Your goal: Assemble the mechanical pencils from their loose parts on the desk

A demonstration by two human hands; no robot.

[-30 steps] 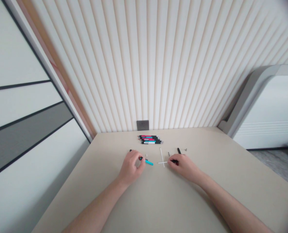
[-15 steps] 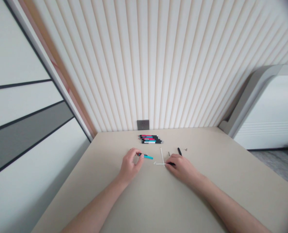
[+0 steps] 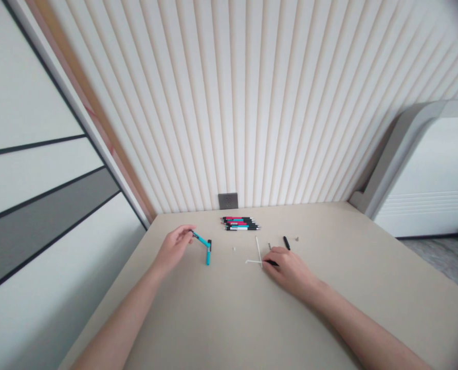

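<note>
My left hand (image 3: 173,247) pinches the dark end of a blue pen barrel (image 3: 201,239), whose other end meets a second blue pen part (image 3: 208,256) with a black clip on the table. My right hand (image 3: 289,266) is closed on a black pen part (image 3: 272,262) that lies low at the table. A thin white tube (image 3: 254,262) reaches leftward from those fingers and crosses another white tube (image 3: 258,249). Beyond the right fingers are a black piece (image 3: 286,242) and a small spring-like piece (image 3: 269,246).
Several red, blue and black pens (image 3: 240,224) lie in a stack near the back of the table (image 3: 213,318). A tiny white piece (image 3: 234,249) and a small metallic piece (image 3: 297,239) lie apart. Behind rises a ribbed wall with a dark socket (image 3: 227,201).
My left hand has moved left with the blue barrel. The clipped blue part and tiny white piece now show on the table. My right hand has stayed nearly still.
</note>
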